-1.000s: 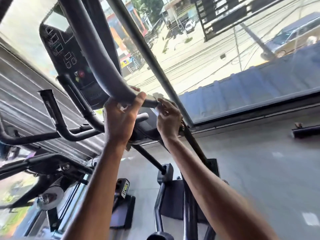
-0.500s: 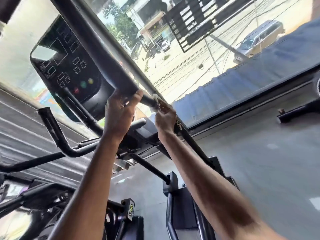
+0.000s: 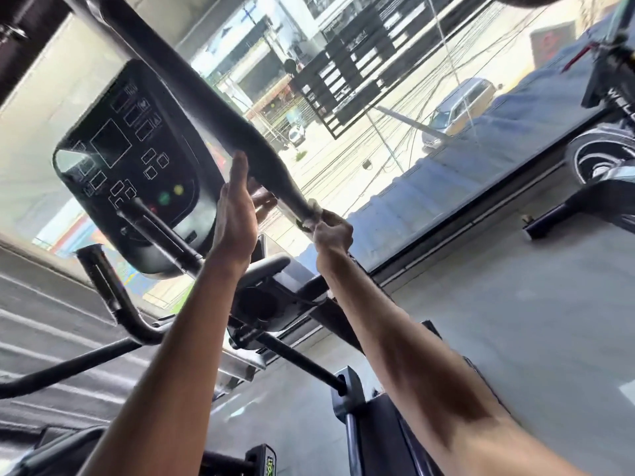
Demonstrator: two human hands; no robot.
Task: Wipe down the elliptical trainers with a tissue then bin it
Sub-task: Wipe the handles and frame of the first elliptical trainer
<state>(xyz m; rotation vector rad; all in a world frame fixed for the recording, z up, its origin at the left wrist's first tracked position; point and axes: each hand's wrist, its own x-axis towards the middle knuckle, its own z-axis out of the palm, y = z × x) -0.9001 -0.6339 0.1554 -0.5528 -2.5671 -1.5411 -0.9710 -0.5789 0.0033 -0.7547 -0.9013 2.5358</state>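
Observation:
The elliptical trainer's dark handlebar (image 3: 220, 108) slants from upper left down to the centre, in front of its black console (image 3: 127, 166). My left hand (image 3: 237, 214) is just below the bar with fingers stretched upward, thumb side toward the bar, not wrapped round it. My right hand (image 3: 331, 231) grips a crumpled white tissue (image 3: 311, 209) wrapped round the thin lower end of the bar. Most of the tissue is hidden by my fingers.
A large window (image 3: 395, 115) stands right behind the machine, with a street and cars outside. A second machine's wheel (image 3: 598, 159) sits at the right edge. Side handles (image 3: 113, 297) and a crossbar (image 3: 302, 362) lie below my arms, over the grey floor (image 3: 515, 304).
My left hand has let go of the handlebar and opened its fingers. My right hand stays on the tissue at the bar's lower end. The camera has tilted upward and closer.

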